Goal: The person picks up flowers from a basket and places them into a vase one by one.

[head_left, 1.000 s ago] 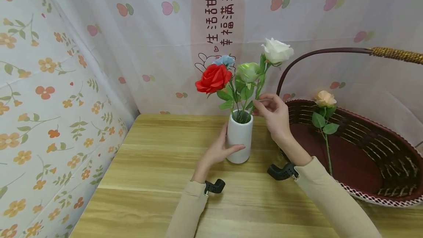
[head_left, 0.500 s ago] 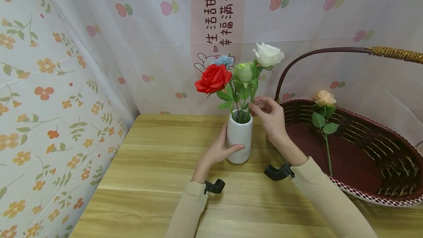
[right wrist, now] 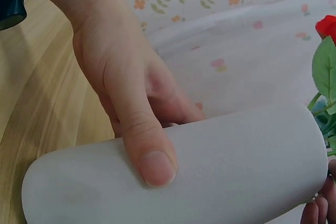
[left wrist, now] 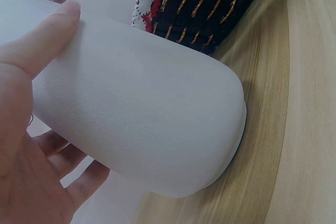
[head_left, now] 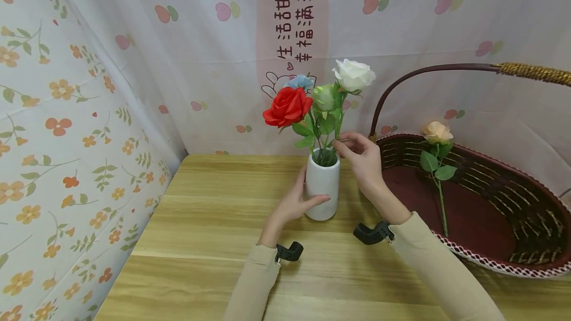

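Note:
A white vase stands upright on the table. My left hand holds its left side, thumb across the front and fingers behind, as the left wrist view also shows. My right hand, just right of the vase's mouth, pinches the stem of a white rose whose bloom rises above the others. In the vase stand a red rose at the left, a pale green rose in the middle and a light blue flower partly hidden behind the red one. The stem ends are hidden inside the vase.
A dark woven basket with a tall arched handle sits at the right. Inside it leans a peach rose on a long leafy stem. A printed curtain hangs behind the wooden table.
My right hand has moved left towards the vase, and the white rose has shifted left and slightly lower, nearer the green one. My left hand and the vase have stayed in place.

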Tool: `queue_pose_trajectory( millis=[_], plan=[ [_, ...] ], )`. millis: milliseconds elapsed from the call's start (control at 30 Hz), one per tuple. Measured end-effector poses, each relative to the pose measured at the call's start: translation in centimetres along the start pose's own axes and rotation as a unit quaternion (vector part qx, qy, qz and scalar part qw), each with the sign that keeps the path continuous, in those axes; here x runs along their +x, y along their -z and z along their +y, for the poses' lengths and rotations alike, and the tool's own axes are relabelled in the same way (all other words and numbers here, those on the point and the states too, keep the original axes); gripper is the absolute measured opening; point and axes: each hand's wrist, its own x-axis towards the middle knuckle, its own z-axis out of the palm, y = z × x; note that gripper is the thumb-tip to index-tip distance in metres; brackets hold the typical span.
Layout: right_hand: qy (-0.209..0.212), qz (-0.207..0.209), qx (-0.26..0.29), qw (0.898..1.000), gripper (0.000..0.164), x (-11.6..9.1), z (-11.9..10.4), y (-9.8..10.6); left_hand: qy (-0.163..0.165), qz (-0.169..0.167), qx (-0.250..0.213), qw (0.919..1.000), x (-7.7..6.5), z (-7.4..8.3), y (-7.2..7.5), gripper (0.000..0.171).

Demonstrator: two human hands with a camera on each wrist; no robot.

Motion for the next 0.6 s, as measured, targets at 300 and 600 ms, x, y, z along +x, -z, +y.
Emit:
queue_pose_trajectory(
  millis=[300, 600],
  plan=[
    [0.004, 0.006, -0.008, 1.0, 0.029, -0.02, -0.21, 0.05, 0.003, -0.002, -0.006, 1.0, -0.02, 0.16, -0.04, 0.103],
    [0.005, -0.011, -0.001, 1.0, 0.03, 0.08, -0.33, 0.44, 0.011, -0.003, -0.005, 0.9999, -0.04, 0.28, -0.02, 0.102]
  ],
)
